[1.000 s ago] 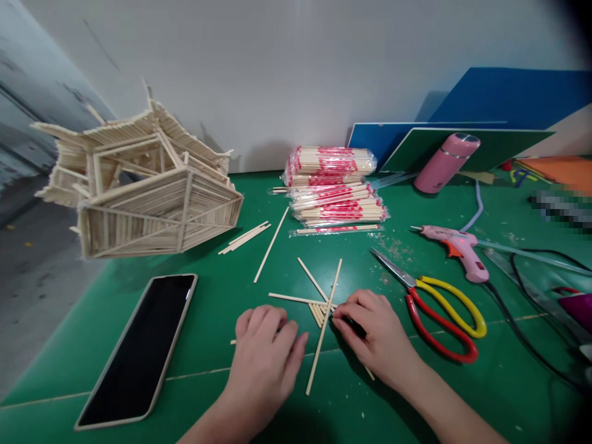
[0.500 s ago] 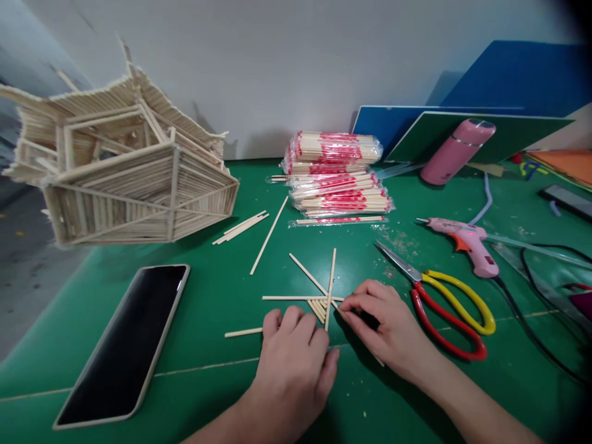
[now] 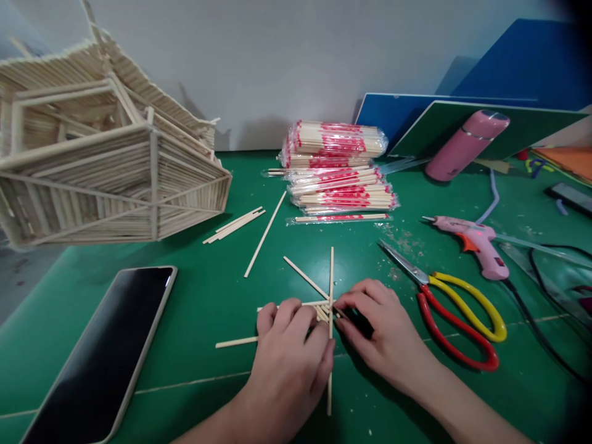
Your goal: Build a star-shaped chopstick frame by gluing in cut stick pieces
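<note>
Both of my hands rest on the green table (image 3: 208,296) over a small cluster of thin wooden sticks (image 3: 319,296). My left hand (image 3: 289,361) lies palm down with its fingers curled over the sticks, beside one long upright-lying stick (image 3: 331,271). My right hand (image 3: 383,330) has its fingertips pinched together at the point where the sticks cross; a short dark thing shows under its fingers, too hidden to name. Another stick (image 3: 234,341) pokes out to the left of my left hand.
A large stick-built model house (image 3: 102,166) stands at the back left, a black phone (image 3: 92,364) lies front left. Wrapped chopstick bundles (image 3: 337,172) are stacked at the back. Scissors (image 3: 453,308), a pink glue gun (image 3: 476,240), cables and a pink flask (image 3: 465,145) lie right.
My left hand has slid right and forward onto the stick cluster. The long stick has swung from slanted to nearly straight. The view has moved closer to the table.
</note>
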{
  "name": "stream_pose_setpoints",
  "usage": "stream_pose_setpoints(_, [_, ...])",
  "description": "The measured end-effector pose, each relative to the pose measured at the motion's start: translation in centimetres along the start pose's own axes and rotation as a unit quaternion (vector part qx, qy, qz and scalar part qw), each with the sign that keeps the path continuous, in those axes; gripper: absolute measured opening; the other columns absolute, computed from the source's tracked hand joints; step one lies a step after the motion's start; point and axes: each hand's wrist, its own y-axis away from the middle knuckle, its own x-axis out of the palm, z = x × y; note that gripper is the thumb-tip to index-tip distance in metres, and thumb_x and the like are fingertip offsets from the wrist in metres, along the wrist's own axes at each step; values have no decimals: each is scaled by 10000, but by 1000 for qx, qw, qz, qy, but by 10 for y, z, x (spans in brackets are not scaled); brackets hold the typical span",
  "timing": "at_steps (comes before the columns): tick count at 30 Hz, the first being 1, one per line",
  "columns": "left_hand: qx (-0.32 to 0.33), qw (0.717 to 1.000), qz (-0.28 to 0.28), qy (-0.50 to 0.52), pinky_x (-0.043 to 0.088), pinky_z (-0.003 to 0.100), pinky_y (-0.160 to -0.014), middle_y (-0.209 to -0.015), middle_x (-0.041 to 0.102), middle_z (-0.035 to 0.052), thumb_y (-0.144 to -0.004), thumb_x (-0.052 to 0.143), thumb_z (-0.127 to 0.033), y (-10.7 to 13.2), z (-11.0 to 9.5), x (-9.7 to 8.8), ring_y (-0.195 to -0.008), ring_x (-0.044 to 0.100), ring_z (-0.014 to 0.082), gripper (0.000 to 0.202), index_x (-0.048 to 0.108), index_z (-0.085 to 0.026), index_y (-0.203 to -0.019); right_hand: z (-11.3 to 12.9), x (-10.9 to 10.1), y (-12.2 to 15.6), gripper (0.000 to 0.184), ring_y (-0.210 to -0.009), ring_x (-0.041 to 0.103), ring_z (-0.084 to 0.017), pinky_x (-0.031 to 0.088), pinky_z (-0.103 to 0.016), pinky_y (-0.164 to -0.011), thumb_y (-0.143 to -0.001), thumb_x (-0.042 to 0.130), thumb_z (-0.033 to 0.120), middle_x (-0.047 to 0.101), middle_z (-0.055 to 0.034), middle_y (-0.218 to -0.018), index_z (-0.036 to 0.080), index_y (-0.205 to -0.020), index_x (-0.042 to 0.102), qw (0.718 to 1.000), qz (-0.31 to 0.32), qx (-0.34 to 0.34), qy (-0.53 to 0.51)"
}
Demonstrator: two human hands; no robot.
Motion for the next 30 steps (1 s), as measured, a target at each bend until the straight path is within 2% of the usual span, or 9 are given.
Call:
stream_pose_setpoints(5, [8, 1000, -9, 17, 268, 399, -750, -810, 581, 10, -785, 476, -239, -1, 0, -1, -833, 453, 200, 129, 602, -238, -816, -2, 0, 3, 215, -864, 460, -201, 363, -348, -719, -740, 537, 182, 497, -44, -900, 233, -949, 539, 1000, -5, 17, -21])
stream_pose_setpoints(11, [33, 999, -17, 26, 250, 402, -764, -824, 589, 16, -750, 532, -335, -1, 0, -1, -842, 453, 206, 164, 606, -243, -864, 0, -5, 6, 141, -845, 449, -197, 354, -359, -710, -760, 513, 189, 479, -39, -878, 249, -850, 604, 999, -22, -3, 32])
stream_pose_setpoints(16, [32, 999, -26, 21, 243, 395, -770, -807, 602, 9, -745, 537, -340, 0, 0, -1, -840, 459, 204, 162, 612, -226, -833, 2, -4, 4, 128, -845, 449, -191, 354, -348, -710, -763, 510, 174, 495, -39, -898, 229, -812, 614, 998, -11, -19, 57])
stream_pose_setpoints(25, [17, 999, -22, 20, 234, 409, -796, -875, 613, 4, -744, 543, -346, 1, -1, 1, -890, 458, 216, 171, 611, -233, -854, 2, -4, -2, 194, -931, 432, -185, 371, -347, -781, -776, 445, 85, 476, -52, -994, 207, -861, 570, 999, 38, -14, 0])
stream_pose_setpoints(30, [19, 999, -34, 12, 244, 400, -786, -860, 613, 2, -740, 536, -316, 0, -1, 0, -880, 468, 210, 139, 613, -239, -827, 6, -11, -5, 172, -937, 434, -203, 382, -370, -795, -743, 469, 89, 478, -64, -982, 197, -839, 563, 999, 32, -10, -6])
